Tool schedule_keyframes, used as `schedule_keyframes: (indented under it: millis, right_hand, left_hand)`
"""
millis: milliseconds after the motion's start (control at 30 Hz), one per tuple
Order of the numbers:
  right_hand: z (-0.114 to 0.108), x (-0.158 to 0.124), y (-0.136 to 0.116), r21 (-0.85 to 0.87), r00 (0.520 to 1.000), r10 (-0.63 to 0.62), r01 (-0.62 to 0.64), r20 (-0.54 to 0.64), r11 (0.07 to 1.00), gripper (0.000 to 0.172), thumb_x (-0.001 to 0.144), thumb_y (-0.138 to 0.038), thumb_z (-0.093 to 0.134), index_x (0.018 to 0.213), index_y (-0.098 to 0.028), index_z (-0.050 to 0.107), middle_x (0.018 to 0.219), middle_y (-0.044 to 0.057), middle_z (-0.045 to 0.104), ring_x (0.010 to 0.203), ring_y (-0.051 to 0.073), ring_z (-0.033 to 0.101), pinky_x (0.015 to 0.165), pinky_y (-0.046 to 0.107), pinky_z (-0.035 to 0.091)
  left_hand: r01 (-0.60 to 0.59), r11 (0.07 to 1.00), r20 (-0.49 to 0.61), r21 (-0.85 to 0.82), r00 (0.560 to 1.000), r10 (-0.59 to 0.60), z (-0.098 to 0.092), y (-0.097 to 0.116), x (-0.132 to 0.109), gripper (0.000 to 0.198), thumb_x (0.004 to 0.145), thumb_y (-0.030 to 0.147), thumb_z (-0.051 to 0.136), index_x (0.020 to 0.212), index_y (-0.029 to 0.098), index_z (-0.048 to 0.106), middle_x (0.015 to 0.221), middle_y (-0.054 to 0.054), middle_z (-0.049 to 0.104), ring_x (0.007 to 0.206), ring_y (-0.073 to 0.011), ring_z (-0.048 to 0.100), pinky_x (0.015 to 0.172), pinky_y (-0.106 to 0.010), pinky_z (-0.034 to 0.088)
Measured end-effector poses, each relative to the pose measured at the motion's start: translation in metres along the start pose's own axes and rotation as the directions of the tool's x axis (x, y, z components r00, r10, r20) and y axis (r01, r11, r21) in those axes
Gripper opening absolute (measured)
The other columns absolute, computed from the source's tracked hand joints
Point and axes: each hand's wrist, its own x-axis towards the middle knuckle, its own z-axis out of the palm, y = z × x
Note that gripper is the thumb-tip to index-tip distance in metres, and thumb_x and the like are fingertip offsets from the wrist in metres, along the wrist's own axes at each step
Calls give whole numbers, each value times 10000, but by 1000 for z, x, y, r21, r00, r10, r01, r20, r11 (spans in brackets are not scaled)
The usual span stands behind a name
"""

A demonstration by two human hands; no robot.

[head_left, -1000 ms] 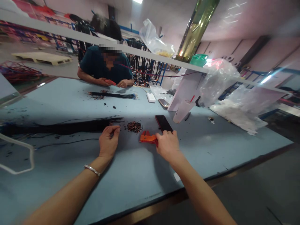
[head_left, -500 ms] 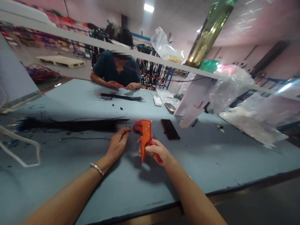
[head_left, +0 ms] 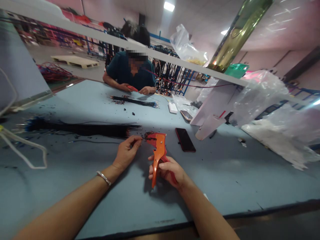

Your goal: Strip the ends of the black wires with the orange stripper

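My left hand is closed in a pinch on the end of a black wire, which trails leftward along the table. My right hand is wrapped round the handles of an orange and red wire stripper. Dark scraps of insulation cling around the stripper's jaws, which face my left fingertips. The wire's tip near the jaws is too fine to make out. Behind my left hand lies a thick bundle of black wires, with blue terminals massed at its left end.
A phone lies right of the stripper. Across the blue-grey table, a co-worker holds a red tool beside a smaller wire bundle. A shelf bar crosses above. Plastic bags sit at right, a white looped cord at left.
The view has shifted, so most things appear farther right. The stripper has come slightly lower, nearer me, staying in my right hand. My left hand keeps its pinch on the wire.
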Motion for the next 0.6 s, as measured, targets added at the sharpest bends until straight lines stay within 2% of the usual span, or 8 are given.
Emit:
schedule_keyframes:
  millis: [167,367,600]
  right_hand:
    - [1,1,2,36,1000,25,-25,6,999,403,699,-293,648,1060,-124,590,804,68,687,662,196,668,722,364,505]
    - [-3,2,3,65,1000,-16,16,1,998,403,701,-276,654,1066,-113,604,808,82,702,679,209,683,713,362,516]
    - [-1,0,2,1,999,34,-34,8,999,393,707,-261,680,1058,-100,608,792,94,702,666,216,683,679,371,526]
  left_hand:
    - [-43,999,-7,1,999,43,-1,1,-1,178,820,336,537,797,188,634,716,2,632,661,-135,573,643,-236,471]
    - [-110,994,19,8,994,109,-1,0,-1,163,834,300,539,811,176,644,774,-8,665,729,-137,604,702,-233,488]
    - [-126,991,35,-41,991,127,1,-3,-2,153,845,287,555,828,176,658,780,-15,665,735,-136,607,705,-235,482]
